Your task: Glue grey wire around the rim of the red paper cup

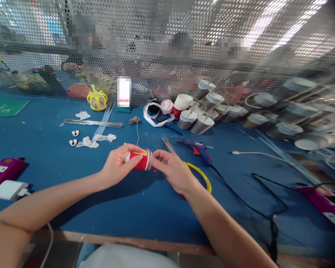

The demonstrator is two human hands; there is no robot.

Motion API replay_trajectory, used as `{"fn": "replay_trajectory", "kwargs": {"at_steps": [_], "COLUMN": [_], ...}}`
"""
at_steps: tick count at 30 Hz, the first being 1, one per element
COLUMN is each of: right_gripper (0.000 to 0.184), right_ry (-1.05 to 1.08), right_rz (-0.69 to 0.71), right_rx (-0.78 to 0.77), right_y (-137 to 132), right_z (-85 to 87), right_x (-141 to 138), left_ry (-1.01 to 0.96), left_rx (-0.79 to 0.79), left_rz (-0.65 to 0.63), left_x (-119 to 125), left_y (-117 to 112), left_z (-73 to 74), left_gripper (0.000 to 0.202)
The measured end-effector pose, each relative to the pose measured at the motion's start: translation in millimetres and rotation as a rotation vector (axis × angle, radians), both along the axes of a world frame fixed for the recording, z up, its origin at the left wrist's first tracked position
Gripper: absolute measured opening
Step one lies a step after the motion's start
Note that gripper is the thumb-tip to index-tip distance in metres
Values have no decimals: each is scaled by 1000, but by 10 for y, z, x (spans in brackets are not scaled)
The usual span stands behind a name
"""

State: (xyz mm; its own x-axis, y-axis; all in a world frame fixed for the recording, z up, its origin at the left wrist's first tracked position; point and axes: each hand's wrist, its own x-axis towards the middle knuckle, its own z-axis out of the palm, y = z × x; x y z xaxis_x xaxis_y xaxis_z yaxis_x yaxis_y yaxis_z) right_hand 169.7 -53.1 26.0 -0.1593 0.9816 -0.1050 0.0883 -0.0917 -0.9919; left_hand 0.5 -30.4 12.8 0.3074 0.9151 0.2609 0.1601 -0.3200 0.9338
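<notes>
A red and white paper cup (138, 162) lies on its side in the air above the blue table. My left hand (117, 165) is closed round it from the left, thumb along the near side. At the cup's right end, my right hand (170, 167) pinches the rim with thumb and fingers; whether a smaller piece is between them is hidden. Scissors with yellow handles (204, 178) lie partly under the right hand, blades (169, 144) pointing away. Just right of them rests a blue glue gun (197, 147). Grey yarn (134, 120) trails a strand toward the cup.
Several grey-wrapped cups (202, 125) and a stack of paper cups (183, 101) stand at the back right. Metal wires (93, 123), lace scraps (89, 142) and a yellow woven piece (97, 99) lie left. Purple power strips (6, 172) flank the work area; a perforated screen (145, 48) rises behind.
</notes>
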Motion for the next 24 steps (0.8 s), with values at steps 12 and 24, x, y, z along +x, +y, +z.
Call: {"fn": "replay_trajectory", "kwargs": {"at_steps": [12, 24], "right_gripper": [15, 63], "right_ry": [-375, -88], "right_rz": [107, 65], "right_rx": [372, -26], "right_y": [-47, 87], "right_z": [80, -20], "right_x": [64, 188], "left_ry": [-442, -250], "left_rx": [-470, -356], "left_rz": [-199, -298], "left_x": [-22, -52], "left_y": [141, 54], "left_z": [74, 78], "left_gripper": [40, 25]}}
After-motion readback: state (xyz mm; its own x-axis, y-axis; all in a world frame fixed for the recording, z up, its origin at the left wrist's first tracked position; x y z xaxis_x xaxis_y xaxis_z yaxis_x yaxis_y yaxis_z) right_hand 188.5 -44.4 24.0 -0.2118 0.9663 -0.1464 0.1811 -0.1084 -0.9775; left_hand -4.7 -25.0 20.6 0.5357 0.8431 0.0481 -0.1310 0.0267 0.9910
